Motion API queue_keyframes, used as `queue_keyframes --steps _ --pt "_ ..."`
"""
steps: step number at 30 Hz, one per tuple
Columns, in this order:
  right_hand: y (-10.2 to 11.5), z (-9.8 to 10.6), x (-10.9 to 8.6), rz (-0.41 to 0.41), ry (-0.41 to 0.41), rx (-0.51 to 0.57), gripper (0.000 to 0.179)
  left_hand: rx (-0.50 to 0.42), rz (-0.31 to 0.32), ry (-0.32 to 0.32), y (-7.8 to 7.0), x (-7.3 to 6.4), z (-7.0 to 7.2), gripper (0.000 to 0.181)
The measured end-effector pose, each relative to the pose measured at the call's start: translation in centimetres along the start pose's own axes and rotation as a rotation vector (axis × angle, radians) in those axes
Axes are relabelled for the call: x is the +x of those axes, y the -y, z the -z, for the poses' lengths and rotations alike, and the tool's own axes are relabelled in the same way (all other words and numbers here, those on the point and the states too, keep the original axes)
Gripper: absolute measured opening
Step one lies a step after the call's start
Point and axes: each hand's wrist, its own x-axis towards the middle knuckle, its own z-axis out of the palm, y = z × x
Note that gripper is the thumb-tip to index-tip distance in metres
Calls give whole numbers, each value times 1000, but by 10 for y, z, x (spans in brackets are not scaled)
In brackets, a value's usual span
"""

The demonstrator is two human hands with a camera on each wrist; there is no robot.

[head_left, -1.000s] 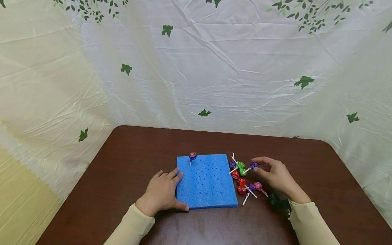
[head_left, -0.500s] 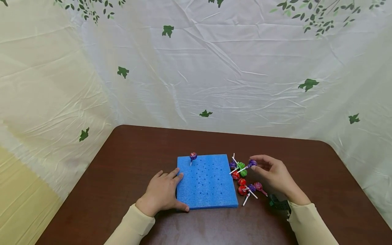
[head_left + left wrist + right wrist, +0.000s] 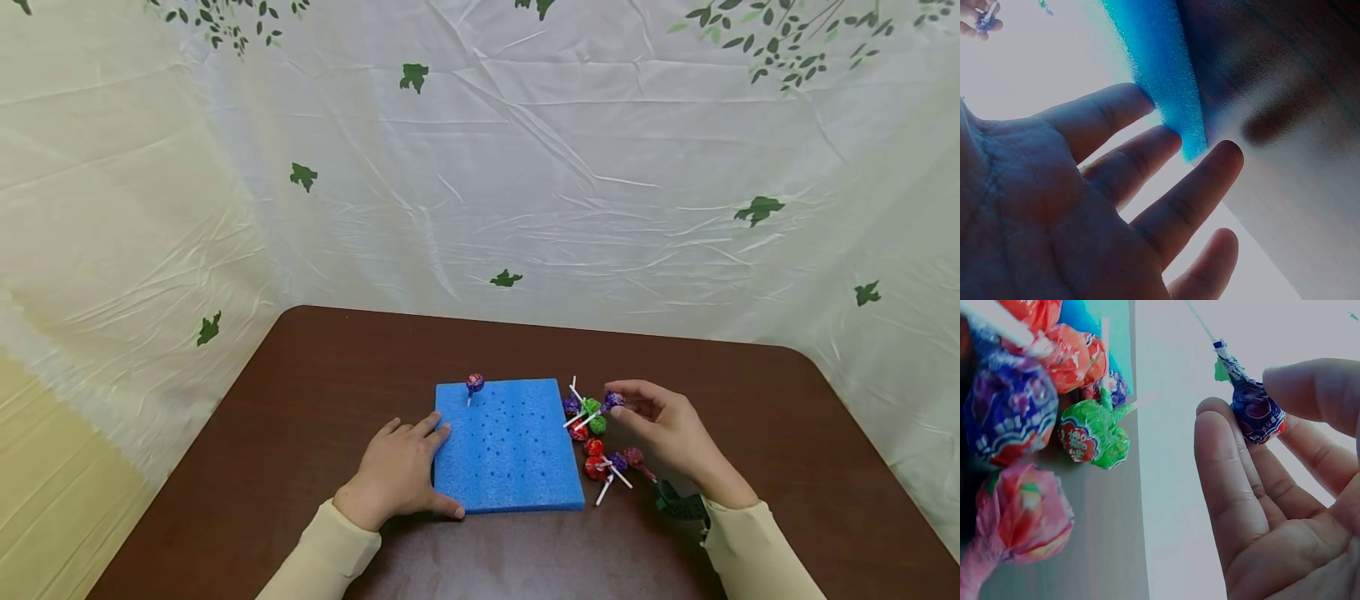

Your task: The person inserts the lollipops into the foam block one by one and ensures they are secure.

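A blue foam board (image 3: pixel 517 492) dotted with small holes lies flat on the table. One purple-and-red lollipop (image 3: pixel 475 383) stands upright in it near the far left corner. Against the board's left side rests my left hand (image 3: pixel 397 475), fingers spread and straight, fingertips on its edge; the left wrist view shows the same contact. My right hand (image 3: pixel 671 429) pinches a purple lollipop (image 3: pixel 1257 415) by its wrapped head between thumb and fingers. Its white stick points away from the palm, toward the board. Green lollipops (image 3: pixel 1094 434) lie just left of that hand.
Several wrapped lollipops, among them a red lollipop (image 3: pixel 595 467) and a pink lollipop (image 3: pixel 1025 512), lie in a loose pile right of the board. The brown table (image 3: pixel 360 358) ends at a white curtain (image 3: pixel 600 208) with green leaf prints.
My right hand has drawn the purple lollipop slightly left, toward the board, its stick now over the pile. My left hand stays in place at the board's edge.
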Motion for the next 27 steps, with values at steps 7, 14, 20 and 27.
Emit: queue_keyframes --steps 7,14,20,27 --pt "5 -1 -2 22 9 -11 30 -3 -4 -5 -1 0 -1 115" --pt "13 -1 6 56 30 -37 32 4 -9 -17 0 -1 -4 115" --pt "24 -1 17 87 32 -105 31 0 -16 -29 3 -3 -7 115" --pt "37 -5 31 115 59 -146 32 -10 -20 -40 5 -4 -10 114"
